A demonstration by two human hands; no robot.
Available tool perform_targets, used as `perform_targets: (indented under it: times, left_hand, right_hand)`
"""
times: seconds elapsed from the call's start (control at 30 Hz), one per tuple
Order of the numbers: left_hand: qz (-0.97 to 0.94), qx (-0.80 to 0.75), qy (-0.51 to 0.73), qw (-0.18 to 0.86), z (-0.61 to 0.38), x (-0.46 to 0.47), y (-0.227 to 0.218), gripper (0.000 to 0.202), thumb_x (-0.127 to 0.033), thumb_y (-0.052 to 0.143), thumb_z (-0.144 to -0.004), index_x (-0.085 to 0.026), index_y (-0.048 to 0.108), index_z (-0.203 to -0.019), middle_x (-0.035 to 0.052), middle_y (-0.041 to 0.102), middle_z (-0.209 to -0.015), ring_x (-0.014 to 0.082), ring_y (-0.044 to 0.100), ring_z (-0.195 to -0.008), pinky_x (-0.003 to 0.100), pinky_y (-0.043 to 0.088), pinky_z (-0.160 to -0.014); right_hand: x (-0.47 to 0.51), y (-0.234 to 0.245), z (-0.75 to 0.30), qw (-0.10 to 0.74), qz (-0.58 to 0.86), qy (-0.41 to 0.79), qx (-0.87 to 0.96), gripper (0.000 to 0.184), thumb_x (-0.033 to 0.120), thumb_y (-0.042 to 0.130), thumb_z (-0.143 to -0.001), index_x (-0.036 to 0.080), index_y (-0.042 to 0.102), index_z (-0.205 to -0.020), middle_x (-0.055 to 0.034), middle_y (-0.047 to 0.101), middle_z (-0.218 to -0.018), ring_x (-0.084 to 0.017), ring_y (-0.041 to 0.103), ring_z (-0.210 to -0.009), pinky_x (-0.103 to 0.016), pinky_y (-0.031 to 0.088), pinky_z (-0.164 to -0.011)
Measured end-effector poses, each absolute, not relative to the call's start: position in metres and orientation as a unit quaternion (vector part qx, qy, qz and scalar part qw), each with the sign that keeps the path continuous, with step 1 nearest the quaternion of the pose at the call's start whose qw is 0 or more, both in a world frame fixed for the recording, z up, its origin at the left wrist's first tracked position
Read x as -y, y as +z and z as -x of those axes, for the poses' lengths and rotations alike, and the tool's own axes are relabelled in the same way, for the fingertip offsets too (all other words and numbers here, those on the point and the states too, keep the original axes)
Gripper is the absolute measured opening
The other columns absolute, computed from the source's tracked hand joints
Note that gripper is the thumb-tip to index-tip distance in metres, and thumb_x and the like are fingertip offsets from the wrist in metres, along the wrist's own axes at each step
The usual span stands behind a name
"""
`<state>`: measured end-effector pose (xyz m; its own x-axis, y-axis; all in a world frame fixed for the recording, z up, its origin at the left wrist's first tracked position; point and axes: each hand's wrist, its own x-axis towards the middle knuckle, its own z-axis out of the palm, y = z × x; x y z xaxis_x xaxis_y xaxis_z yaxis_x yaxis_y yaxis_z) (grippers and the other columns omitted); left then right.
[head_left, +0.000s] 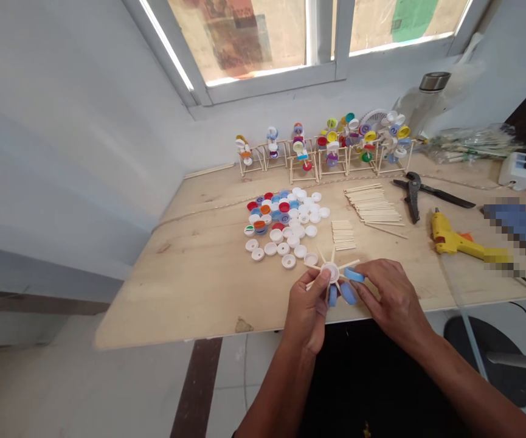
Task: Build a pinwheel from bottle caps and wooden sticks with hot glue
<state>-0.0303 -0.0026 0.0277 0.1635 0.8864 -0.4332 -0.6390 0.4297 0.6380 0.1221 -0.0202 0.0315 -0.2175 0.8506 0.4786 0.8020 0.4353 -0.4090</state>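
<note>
Head view, lower centre: left hand (pixel 307 305) pinches white hub (pixel 331 272), likely steadying it; right hand (pixel 389 294) grips blue cap (pixel 354 275) beside stick (pixel 349 264), presumably aligning.

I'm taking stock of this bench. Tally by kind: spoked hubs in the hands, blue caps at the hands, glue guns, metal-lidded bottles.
Spoked hub: 1
Blue caps: 3
Glue gun: 1
Metal-lidded bottle: 1
Total: 6
</note>
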Motion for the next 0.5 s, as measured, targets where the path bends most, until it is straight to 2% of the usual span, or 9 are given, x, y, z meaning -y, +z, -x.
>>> perform_targets:
  times: [0.23, 0.37, 0.5]
  left_hand:
    - [-0.156, -0.405, 0.511, 0.742, 0.033, 0.001, 0.031, 0.030, -0.032, 0.082, -0.060, -0.014, 0.062, -0.073, 0.0031, 0.066, -0.068, 0.0128, 0.059, -0.064, 0.025, 0.045, -0.065]
    - [-0.203, -0.425, 0.515, 0.716, 0.038, -0.002, 0.036, 0.031, -0.034, 0.082, -0.060, -0.014, 0.062, -0.073, 0.0036, 0.065, -0.067, 0.0135, 0.059, -0.062, 0.026, 0.044, -0.064]
    - [-0.296, -0.459, 0.504, 0.669, 0.044, -0.003, 0.044, 0.028, -0.030, 0.083, -0.059, -0.014, 0.063, -0.069, 0.0018, 0.063, -0.070, 0.0098, 0.053, -0.058, 0.021, 0.039, -0.056]
  right_hand:
    - [0.023, 0.028, -0.119, 0.350, 0.531, 0.031, 0.772, 0.015, 0.022, 0.050, -0.090, 0.021, 0.061, -0.100, -0.0055, 0.069, -0.093, -0.020, 0.063, -0.088, -0.036, 0.044, -0.082]
    - [0.033, 0.035, -0.124, 0.367, 0.556, 0.045, 0.745, 0.030, 0.029, 0.054, -0.087, 0.022, 0.054, -0.116, -0.0083, 0.066, -0.111, -0.023, 0.060, -0.104, -0.039, 0.044, -0.090]
    - [0.033, 0.052, -0.131, 0.391, 0.595, 0.110, 0.693, 0.032, 0.037, 0.054, -0.087, 0.025, 0.056, -0.116, -0.0074, 0.065, -0.114, -0.023, 0.059, -0.108, -0.041, 0.044, -0.093]
